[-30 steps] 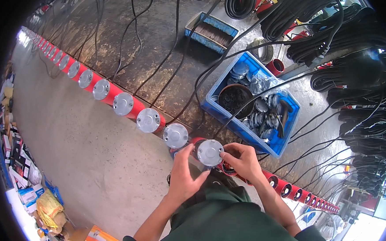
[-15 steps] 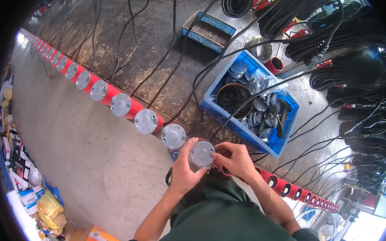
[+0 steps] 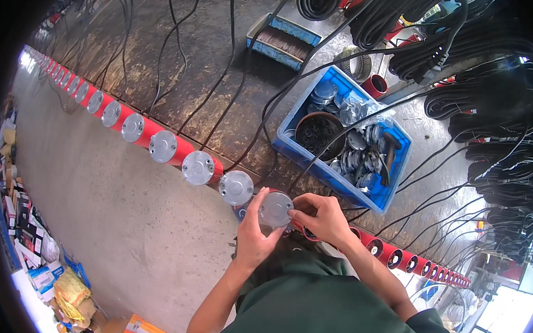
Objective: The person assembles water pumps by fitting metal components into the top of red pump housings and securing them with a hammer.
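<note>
- The bench [image 3: 203,59] is bearing a blue crate [image 3: 321,173] just beyond the hands; a hammer [image 3: 391,153] is lying inside among metal discs.
- A small tray [image 3: 277,56] is sitting farther back.
- A black cord [image 3: 341,134] is crossing over the crate, and cord bundles [image 3: 507,126] are crowding the right side.
- Capped housings [image 3: 164,147] are lining the bench edge leftward; open housings [image 3: 376,248] are continuing it rightward.
- The cap [image 3: 275,208] is facing up between the hands, at the bench edge near the wearer's body.
- The left hand [image 3: 256,236] is curving around the cap's left side, its thumb and fingers gripping the rim.
- The right hand [image 3: 324,219] is bending inward, thumb and forefinger converging at the cap's right edge; whether they are pinching anything cannot be told.
</note>
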`<control>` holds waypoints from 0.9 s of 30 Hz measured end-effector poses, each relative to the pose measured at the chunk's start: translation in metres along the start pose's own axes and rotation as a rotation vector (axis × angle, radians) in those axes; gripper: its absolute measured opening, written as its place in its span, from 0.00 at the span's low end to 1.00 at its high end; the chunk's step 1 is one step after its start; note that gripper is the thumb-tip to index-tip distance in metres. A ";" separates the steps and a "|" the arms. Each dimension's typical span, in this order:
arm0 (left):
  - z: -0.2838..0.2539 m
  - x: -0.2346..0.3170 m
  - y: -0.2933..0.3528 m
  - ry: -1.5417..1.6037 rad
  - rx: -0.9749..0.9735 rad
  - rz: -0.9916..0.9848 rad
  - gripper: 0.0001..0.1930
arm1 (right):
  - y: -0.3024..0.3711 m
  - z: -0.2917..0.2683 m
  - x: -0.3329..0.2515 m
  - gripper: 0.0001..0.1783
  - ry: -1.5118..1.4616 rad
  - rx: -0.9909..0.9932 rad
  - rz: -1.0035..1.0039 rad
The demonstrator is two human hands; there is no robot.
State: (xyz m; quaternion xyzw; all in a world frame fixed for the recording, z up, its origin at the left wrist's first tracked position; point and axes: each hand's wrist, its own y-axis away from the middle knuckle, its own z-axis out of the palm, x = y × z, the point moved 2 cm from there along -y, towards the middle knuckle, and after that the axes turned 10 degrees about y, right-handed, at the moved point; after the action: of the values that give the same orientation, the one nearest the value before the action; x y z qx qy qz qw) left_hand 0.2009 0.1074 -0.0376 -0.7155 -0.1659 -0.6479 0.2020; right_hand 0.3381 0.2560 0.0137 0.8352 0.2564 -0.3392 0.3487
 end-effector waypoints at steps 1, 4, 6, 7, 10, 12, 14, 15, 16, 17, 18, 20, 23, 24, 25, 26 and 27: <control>0.000 0.000 0.000 0.004 0.002 -0.010 0.49 | 0.000 0.000 0.000 0.16 -0.008 0.003 -0.006; 0.001 0.000 0.000 0.003 0.008 -0.011 0.49 | 0.000 -0.002 0.002 0.15 -0.008 -0.015 0.012; 0.001 0.001 -0.001 -0.015 0.012 0.024 0.49 | -0.002 -0.003 0.007 0.15 0.007 -0.069 0.070; 0.001 0.002 -0.002 -0.013 0.012 0.021 0.49 | -0.004 -0.005 0.009 0.14 0.083 -0.017 0.005; 0.001 0.003 -0.002 -0.029 0.013 0.011 0.48 | -0.011 -0.009 0.017 0.16 0.327 0.078 -0.198; 0.001 0.003 -0.002 -0.064 0.012 0.004 0.46 | -0.015 -0.006 0.025 0.17 0.149 -0.018 -0.183; 0.001 0.003 -0.002 -0.088 -0.010 0.039 0.43 | -0.017 -0.002 0.032 0.20 0.056 -0.079 -0.145; 0.001 0.003 -0.003 -0.094 -0.017 0.053 0.42 | -0.017 0.000 0.034 0.20 0.052 -0.081 -0.123; 0.001 0.003 -0.003 -0.101 -0.023 0.052 0.41 | -0.018 0.002 0.036 0.20 0.048 -0.083 -0.102; 0.001 0.003 -0.003 -0.103 -0.023 0.047 0.39 | -0.018 0.003 0.037 0.20 0.031 -0.093 -0.084; 0.001 0.002 -0.003 -0.099 -0.022 0.042 0.38 | -0.018 0.004 0.037 0.20 0.022 -0.074 -0.081; 0.001 0.002 -0.003 -0.115 -0.023 0.056 0.37 | -0.017 0.006 0.038 0.19 -0.009 -0.075 -0.039; 0.001 0.002 -0.003 -0.118 -0.005 0.052 0.37 | -0.018 0.006 0.038 0.18 -0.037 -0.087 -0.014; 0.002 0.002 -0.003 -0.110 0.007 0.046 0.37 | -0.018 0.006 0.038 0.18 -0.053 -0.108 0.005; 0.003 0.002 -0.003 -0.120 0.010 0.051 0.37 | -0.018 0.005 0.039 0.18 -0.054 -0.097 -0.008; 0.004 0.002 -0.003 -0.124 0.018 0.055 0.37 | -0.018 0.004 0.039 0.18 -0.068 -0.104 -0.004; 0.004 0.002 -0.004 -0.129 0.027 0.060 0.36 | -0.018 0.004 0.040 0.18 -0.081 -0.111 -0.001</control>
State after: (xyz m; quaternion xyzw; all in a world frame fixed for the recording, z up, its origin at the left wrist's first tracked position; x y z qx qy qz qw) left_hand 0.2029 0.1125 -0.0356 -0.7574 -0.1659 -0.5920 0.2197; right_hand 0.3500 0.2721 -0.0260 0.8002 0.2608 -0.3581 0.4043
